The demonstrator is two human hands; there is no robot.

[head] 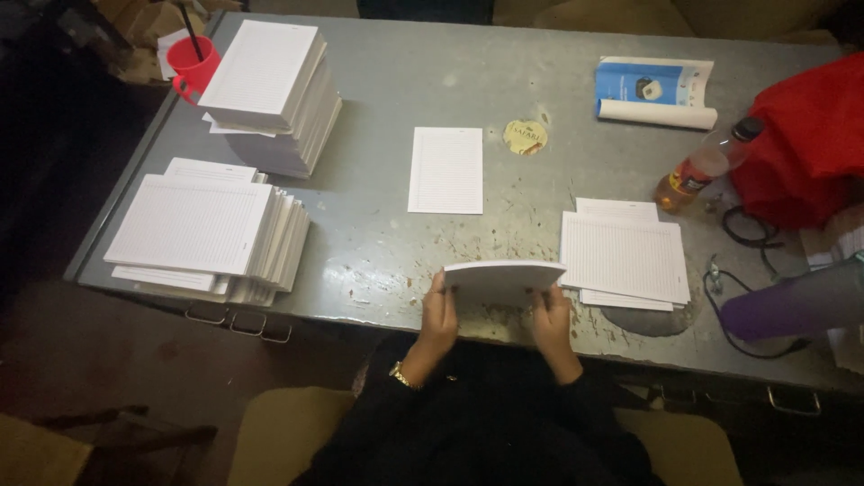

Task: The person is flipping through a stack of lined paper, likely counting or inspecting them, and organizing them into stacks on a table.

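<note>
The person sat at the near edge of a grey metal table and held a thin sheaf of lined sheets up off it, just above that edge. The left hand gripped the sheaf's left end, fingers curled round it. The right hand was closed on the lower right part, thumb in front. The sheaf bowed a little, its top edge facing up.

Taking the sheaf as the mark: just to its right lay a low pile of lined sheets, flat on the table, its edge nearly touching the sheaf in view. Beyond the sheaf, toward the table's middle, lay a single sheet, apart from everything, and a round yellow sticker lay beyond that, a bit to the right. Far to the left sat a thick stack of sheets, with a taller stack behind it and a red cup at the far left corner. Far right of the sheaf, a bottle with dark liquid lay tilted near a red bag; a rolled blue-and-white paper lay beyond them.
</note>
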